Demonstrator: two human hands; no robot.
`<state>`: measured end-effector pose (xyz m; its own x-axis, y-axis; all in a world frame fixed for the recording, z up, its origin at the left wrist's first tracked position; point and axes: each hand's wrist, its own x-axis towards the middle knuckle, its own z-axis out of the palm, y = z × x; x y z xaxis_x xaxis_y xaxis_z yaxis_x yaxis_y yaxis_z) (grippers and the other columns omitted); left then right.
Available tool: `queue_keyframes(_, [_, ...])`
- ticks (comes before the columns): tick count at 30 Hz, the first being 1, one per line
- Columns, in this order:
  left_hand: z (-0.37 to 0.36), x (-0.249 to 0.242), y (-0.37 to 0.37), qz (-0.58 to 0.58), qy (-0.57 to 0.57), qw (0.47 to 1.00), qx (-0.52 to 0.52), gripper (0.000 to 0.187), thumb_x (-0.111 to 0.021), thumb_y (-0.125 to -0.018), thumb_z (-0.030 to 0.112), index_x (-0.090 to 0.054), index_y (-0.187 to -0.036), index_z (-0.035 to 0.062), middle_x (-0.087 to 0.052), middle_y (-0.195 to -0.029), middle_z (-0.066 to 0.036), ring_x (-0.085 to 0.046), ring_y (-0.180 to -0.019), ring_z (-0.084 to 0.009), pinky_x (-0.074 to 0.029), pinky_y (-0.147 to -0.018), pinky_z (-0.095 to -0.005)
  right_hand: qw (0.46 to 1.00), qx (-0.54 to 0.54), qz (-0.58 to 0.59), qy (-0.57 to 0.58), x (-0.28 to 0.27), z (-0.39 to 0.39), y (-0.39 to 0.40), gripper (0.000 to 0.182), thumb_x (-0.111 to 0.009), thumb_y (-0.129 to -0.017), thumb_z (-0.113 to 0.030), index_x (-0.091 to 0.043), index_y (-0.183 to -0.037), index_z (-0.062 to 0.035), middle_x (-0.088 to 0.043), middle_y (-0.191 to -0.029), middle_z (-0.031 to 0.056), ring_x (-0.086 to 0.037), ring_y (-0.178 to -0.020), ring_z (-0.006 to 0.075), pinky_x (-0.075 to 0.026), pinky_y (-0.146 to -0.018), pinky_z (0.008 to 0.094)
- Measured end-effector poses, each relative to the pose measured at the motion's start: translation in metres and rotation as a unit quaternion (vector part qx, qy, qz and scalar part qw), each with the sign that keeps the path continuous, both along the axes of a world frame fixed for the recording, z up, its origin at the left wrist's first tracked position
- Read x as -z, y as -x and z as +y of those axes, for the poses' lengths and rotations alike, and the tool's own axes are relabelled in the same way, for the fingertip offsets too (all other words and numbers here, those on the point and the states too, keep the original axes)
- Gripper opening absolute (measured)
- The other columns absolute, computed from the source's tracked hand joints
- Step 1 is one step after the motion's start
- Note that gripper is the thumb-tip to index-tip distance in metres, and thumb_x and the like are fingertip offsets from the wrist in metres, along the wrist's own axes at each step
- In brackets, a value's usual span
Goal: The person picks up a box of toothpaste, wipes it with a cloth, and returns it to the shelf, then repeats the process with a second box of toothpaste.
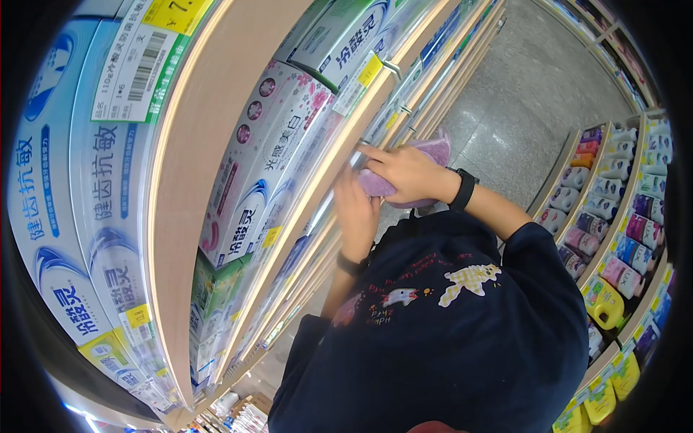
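Observation:
My right hand [408, 173], with a dark watch [465, 189] on its wrist, holds a fuzzy purple cloth [377, 184] bunched under the palm. Part of the cloth shows beyond the back of the hand. Its index finger reaches out to a lit shelf edge [346, 162]. Close beside it, my left hand [354, 209] lies against the shelf front, slightly blurred, its fingers stretched out. A dark band [351, 265] circles the left wrist. Between the hands and the shelf, the fingertips are partly hidden.
Shelves on the left hold a pink floral toothpaste box [267, 151], blue boxes [54, 173] and a price tag [141, 72]. Grey floor [527, 86] lies ahead. On the right, another rack carries bottles and pouches, including a yellow bottle [603, 303].

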<state>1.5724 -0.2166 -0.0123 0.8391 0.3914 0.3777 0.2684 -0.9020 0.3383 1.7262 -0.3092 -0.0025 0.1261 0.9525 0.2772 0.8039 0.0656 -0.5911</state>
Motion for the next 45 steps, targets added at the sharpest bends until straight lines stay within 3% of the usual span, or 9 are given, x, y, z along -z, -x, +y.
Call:
queue_keyframes(6, [-0.005, 0.0, 0.021, 0.018, -0.007, 0.995, -0.1, 0.064, -0.068, -0.066, 0.002, -0.045, -0.126, -0.0021, -0.047, -0.125, -0.023, -0.043, -0.116, -0.041, -0.035, -0.097, -0.0475, 1.0, 0.007, -0.018, 0.021, 0.008, 0.002, 0.003, 0.046, -0.072, -0.062, -0.026, -0.057, -0.097, -0.0003, -0.044, -0.135, 0.0161, -0.064, -0.073, 0.0311, -0.053, -0.065, 0.0395])
queue_keyframes(11, [-0.01, 0.015, 0.029, 0.082, -0.084, 0.976, -0.183, 0.074, -0.069, -0.071, 0.022, -0.039, -0.135, 0.0017, -0.044, -0.131, -0.017, -0.041, -0.116, -0.0356, -0.029, -0.1, -0.0507, 0.999, 0.003, -0.033, 0.029, 0.003, 0.006, 0.007, 0.047, -0.073, -0.062, -0.026, -0.056, -0.099, -0.0011, -0.043, -0.135, 0.0171, -0.064, -0.073, 0.0322, -0.053, -0.065, 0.0406])
queue_keyframes(21, [-0.011, 0.028, 0.029, 0.114, -0.082, 0.969, -0.204, 0.084, -0.069, -0.073, 0.035, -0.032, -0.142, 0.005, -0.043, -0.132, -0.017, -0.04, -0.116, -0.0362, -0.025, -0.098, -0.0561, 0.998, 0.025, -0.053, 0.034, 0.006, 0.014, 0.009, 0.049, -0.073, -0.061, -0.025, -0.056, -0.102, -0.0027, -0.044, -0.134, 0.0167, -0.063, -0.073, 0.0323, -0.052, -0.063, 0.0412])
queue_keyframes(24, [-0.011, 0.02, 0.028, 0.101, -0.084, 0.97, -0.203, 0.077, -0.068, -0.074, 0.031, -0.036, -0.139, 0.0064, -0.044, -0.13, -0.016, -0.04, -0.116, -0.0365, -0.027, -0.098, -0.0534, 0.998, 0.031, -0.04, 0.022, 0.005, 0.013, 0.01, 0.048, -0.072, -0.061, -0.024, -0.056, -0.101, -0.0032, -0.043, -0.136, 0.0163, -0.063, -0.073, 0.0318, -0.052, -0.065, 0.0421])
queue_keyframes(26, [-0.005, 0.01, 0.031, 0.141, 0.029, 0.971, -0.193, 0.068, -0.064, -0.077, 0.022, -0.04, -0.136, -0.0003, -0.045, -0.127, -0.019, -0.039, -0.12, -0.0358, -0.027, -0.1, -0.0543, 0.998, 0.034, -0.048, 0.028, 0.006, 0.012, 0.01, 0.047, -0.072, -0.061, -0.024, -0.056, -0.1, -0.0033, -0.042, -0.137, 0.0161, -0.063, -0.073, 0.0316, -0.052, -0.065, 0.0421])
queue_keyframes(29, [0.001, -0.015, 0.032, 0.077, -0.058, 0.988, -0.118, 0.059, -0.064, -0.077, 0.018, -0.046, -0.132, 0.0021, -0.049, -0.123, -0.02, -0.041, -0.118, -0.0373, -0.029, -0.099, -0.053, 0.997, 0.04, -0.051, 0.035, 0.009, 0.008, 0.012, 0.046, -0.073, -0.061, -0.024, -0.056, -0.099, -0.0036, -0.04, -0.139, 0.0156, -0.063, -0.072, 0.0314, -0.052, -0.064, 0.0415])
queue_keyframes(30, [0.0, -0.027, 0.025, 0.102, -0.084, 0.976, -0.17, 0.05, -0.064, -0.077, 0.016, -0.053, -0.124, 0.0033, -0.055, -0.117, -0.02, -0.048, -0.112, -0.0379, -0.034, -0.096, -0.0512, 0.998, 0.041, -0.048, 0.032, 0.009, 0.007, 0.013, 0.046, -0.073, -0.06, -0.024, -0.056, -0.098, -0.0037, -0.039, -0.141, 0.0153, -0.063, -0.071, 0.0313, -0.052, -0.063, 0.0409])
queue_keyframes(38, [0.037, -0.022, 0.017, 0.02, -0.136, 0.982, -0.132, 0.045, -0.068, -0.078, 0.017, -0.056, -0.118, -0.0005, -0.059, -0.108, -0.024, -0.057, -0.098, -0.0408, -0.044, -0.085, -0.0454, 0.998, 0.051, 0.028, 0.02, 0.012, -0.007, 0.014, 0.053, -0.073, -0.059, -0.024, -0.055, -0.105, -0.0026, -0.032, -0.147, 0.0117, -0.064, -0.079, 0.0329, -0.052, -0.069, 0.0407])
queue_keyframes(45, [0.038, -0.048, 0.008, 0.023, 0.012, 0.99, -0.14, 0.041, -0.069, -0.082, 0.026, -0.06, -0.113, 0.0006, -0.063, -0.108, -0.019, -0.059, -0.097, -0.0364, -0.046, -0.083, -0.0423, 0.988, 0.075, 0.133, 0.025, 0.002, -0.031, 0.014, 0.056, -0.071, -0.061, -0.022, -0.054, -0.112, -0.0046, -0.027, -0.151, 0.008, -0.062, -0.099, 0.0315, -0.052, -0.079, 0.0381])
